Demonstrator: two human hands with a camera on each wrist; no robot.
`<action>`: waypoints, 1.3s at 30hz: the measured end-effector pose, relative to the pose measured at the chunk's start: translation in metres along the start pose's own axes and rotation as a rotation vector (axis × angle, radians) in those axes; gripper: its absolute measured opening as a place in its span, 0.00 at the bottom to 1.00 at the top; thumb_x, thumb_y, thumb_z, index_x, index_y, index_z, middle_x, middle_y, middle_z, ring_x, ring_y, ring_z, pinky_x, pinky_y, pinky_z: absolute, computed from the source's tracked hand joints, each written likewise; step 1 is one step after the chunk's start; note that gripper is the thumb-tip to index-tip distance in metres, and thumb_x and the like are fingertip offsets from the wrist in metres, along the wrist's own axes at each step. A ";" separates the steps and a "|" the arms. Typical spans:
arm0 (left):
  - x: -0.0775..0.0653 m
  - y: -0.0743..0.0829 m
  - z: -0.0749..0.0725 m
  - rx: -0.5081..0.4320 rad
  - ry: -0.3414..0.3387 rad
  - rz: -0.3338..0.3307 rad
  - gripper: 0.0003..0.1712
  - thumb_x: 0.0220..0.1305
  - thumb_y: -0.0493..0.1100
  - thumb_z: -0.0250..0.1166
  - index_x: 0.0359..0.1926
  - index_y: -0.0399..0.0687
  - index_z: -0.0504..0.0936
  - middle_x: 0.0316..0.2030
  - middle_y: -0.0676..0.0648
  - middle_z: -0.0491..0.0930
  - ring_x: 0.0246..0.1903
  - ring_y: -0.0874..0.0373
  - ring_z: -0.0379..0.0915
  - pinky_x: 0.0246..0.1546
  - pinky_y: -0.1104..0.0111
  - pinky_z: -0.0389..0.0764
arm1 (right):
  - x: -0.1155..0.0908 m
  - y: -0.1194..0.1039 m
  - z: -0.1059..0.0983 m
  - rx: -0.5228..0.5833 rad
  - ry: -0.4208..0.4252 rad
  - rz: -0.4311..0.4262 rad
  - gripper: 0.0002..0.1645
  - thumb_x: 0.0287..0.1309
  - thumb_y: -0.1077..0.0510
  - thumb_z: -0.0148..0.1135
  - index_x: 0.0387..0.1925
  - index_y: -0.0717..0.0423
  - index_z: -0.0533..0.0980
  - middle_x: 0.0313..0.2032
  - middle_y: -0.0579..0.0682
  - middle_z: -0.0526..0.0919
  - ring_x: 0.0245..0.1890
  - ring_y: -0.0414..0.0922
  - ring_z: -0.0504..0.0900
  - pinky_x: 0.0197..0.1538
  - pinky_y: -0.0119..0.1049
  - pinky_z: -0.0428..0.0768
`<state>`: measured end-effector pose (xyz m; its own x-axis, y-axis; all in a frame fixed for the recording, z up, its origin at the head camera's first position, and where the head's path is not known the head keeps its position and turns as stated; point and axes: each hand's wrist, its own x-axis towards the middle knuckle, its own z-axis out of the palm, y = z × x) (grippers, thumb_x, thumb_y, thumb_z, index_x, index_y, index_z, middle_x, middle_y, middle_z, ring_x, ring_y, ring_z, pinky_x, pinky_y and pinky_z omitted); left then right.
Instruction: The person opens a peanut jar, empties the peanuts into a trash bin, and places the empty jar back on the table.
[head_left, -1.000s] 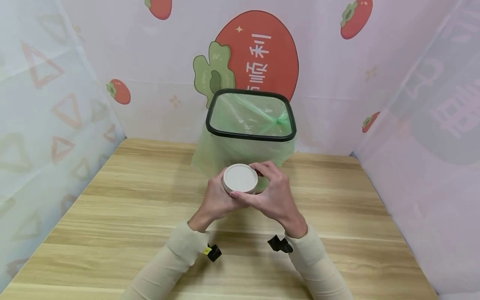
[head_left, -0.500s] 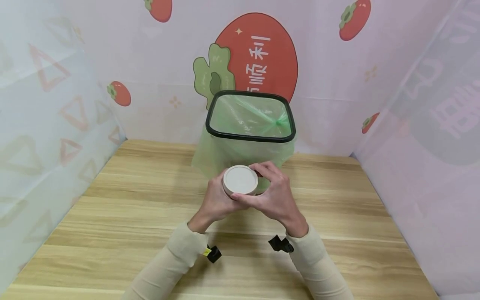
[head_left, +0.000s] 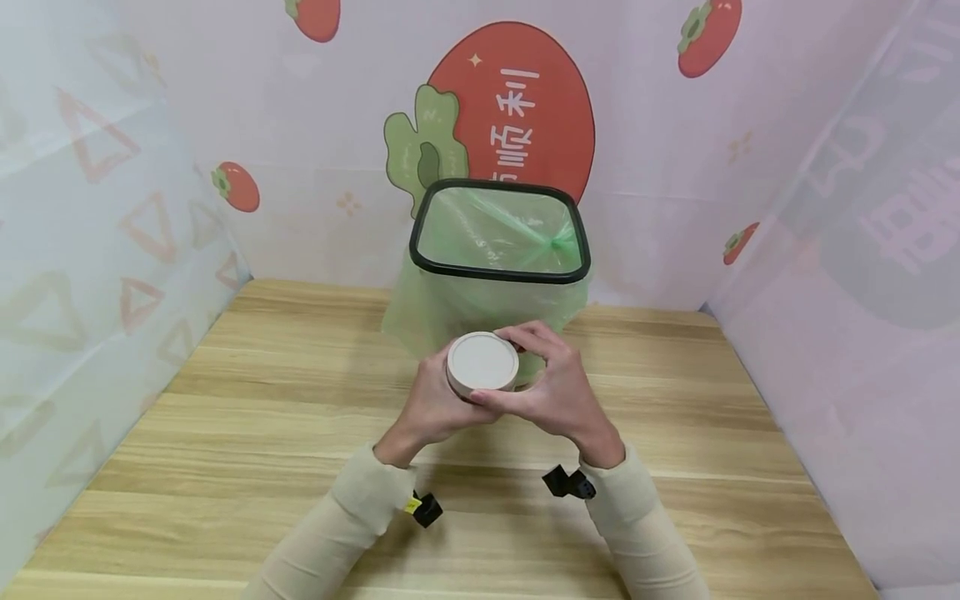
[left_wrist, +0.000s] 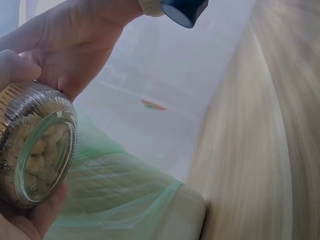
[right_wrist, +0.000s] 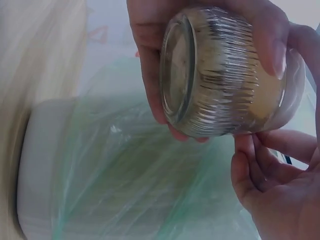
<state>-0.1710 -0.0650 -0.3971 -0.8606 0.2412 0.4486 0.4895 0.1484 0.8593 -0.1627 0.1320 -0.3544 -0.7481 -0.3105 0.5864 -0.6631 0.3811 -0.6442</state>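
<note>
A ribbed glass jar (right_wrist: 220, 75) with pale, lumpy contents (left_wrist: 42, 155) is held up above the table in both hands. Its round off-white lid (head_left: 482, 362) faces the head camera. Curled around the glass body is my left hand (head_left: 433, 398). My right hand (head_left: 561, 390) grips the lid's edge from the right, thumb at the near side and fingers at the far side. From the head view the glass is mostly hidden under the lid and hands. The jar's clear base shows in both wrist views.
Just beyond the hands stands a light-coloured bin (right_wrist: 45, 165) lined with a green plastic bag (head_left: 427, 308), its black rim (head_left: 498, 276) framing the opening. Under it is a wood-grain table (head_left: 262, 417). Printed cloth walls (head_left: 652, 150) enclose the back and both sides.
The right hand and wrist have shifted slightly to the right, the thumb moving along the lid's near edge. The left hand keeps its hold on the jar almost unmoved.
</note>
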 end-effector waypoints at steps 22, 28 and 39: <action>-0.003 0.002 0.003 0.010 -0.044 0.007 0.43 0.40 0.38 0.84 0.62 0.40 0.80 0.52 0.41 0.87 0.52 0.49 0.84 0.55 0.62 0.83 | -0.001 0.001 -0.014 0.004 -0.229 0.012 0.48 0.50 0.51 0.79 0.73 0.52 0.73 0.63 0.48 0.80 0.63 0.46 0.79 0.64 0.46 0.79; -0.005 0.002 0.003 0.040 -0.045 0.019 0.46 0.38 0.39 0.87 0.63 0.39 0.80 0.53 0.40 0.87 0.52 0.48 0.84 0.56 0.61 0.83 | 0.000 -0.002 -0.013 -0.023 -0.238 0.025 0.54 0.49 0.45 0.82 0.76 0.53 0.69 0.66 0.49 0.78 0.65 0.45 0.78 0.67 0.50 0.79; -0.002 -0.002 0.002 0.030 -0.011 0.026 0.46 0.39 0.38 0.87 0.62 0.38 0.79 0.55 0.39 0.86 0.54 0.47 0.83 0.58 0.60 0.83 | -0.003 -0.010 -0.011 -0.148 -0.113 0.041 0.54 0.42 0.39 0.87 0.68 0.57 0.75 0.58 0.45 0.81 0.60 0.42 0.81 0.61 0.48 0.82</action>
<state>-0.1700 -0.0637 -0.3996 -0.8463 0.2553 0.4675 0.5154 0.1703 0.8399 -0.1534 0.1390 -0.3439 -0.7782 -0.3846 0.4965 -0.6272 0.5169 -0.5826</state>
